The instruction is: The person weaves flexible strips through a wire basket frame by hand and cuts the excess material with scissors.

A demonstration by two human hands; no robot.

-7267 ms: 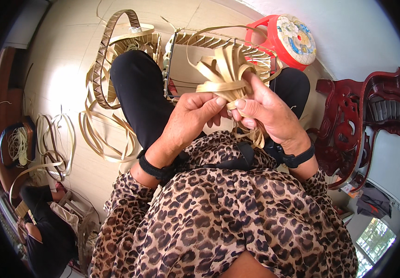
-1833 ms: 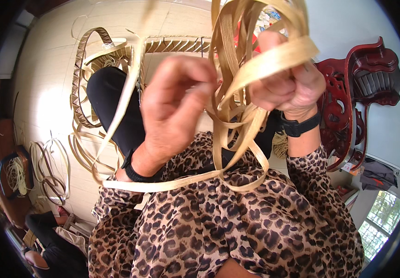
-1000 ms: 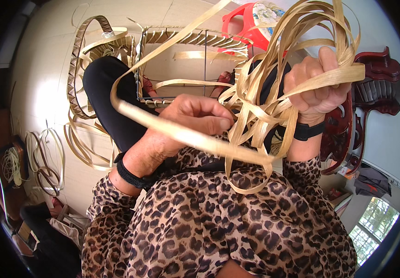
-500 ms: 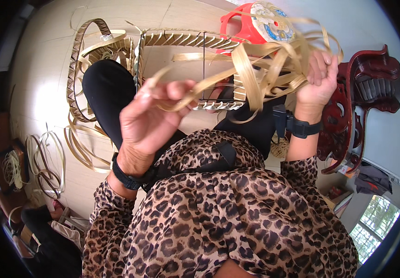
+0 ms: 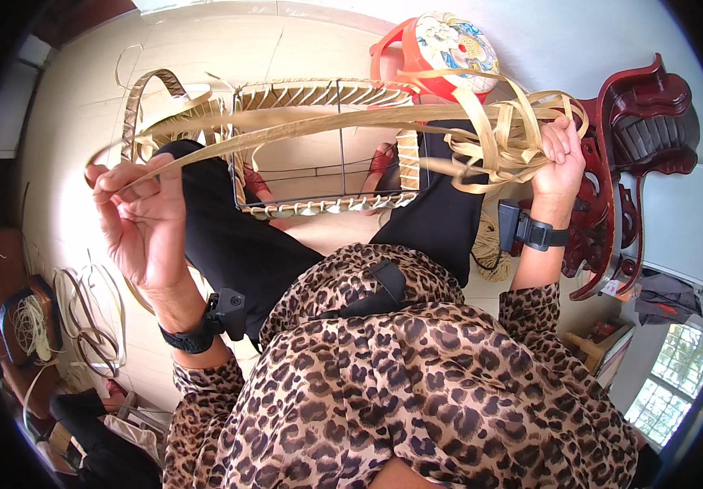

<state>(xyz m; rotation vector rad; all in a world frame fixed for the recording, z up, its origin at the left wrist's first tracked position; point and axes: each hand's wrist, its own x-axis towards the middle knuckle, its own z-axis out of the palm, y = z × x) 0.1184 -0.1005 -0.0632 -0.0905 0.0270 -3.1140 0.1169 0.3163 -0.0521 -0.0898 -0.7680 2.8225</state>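
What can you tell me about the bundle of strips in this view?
The bundle of strips is tan, flat and slightly shiny, like plant fibre. Loose, tangled loops spill from the right hand, which grips them. A long stretch, partly blurred, runs across in front of the wrapped frame to the left hand, which pinches it.

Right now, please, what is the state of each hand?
Left hand: closed, pinching a pale strip.
Right hand: closed around a bundle of strips.
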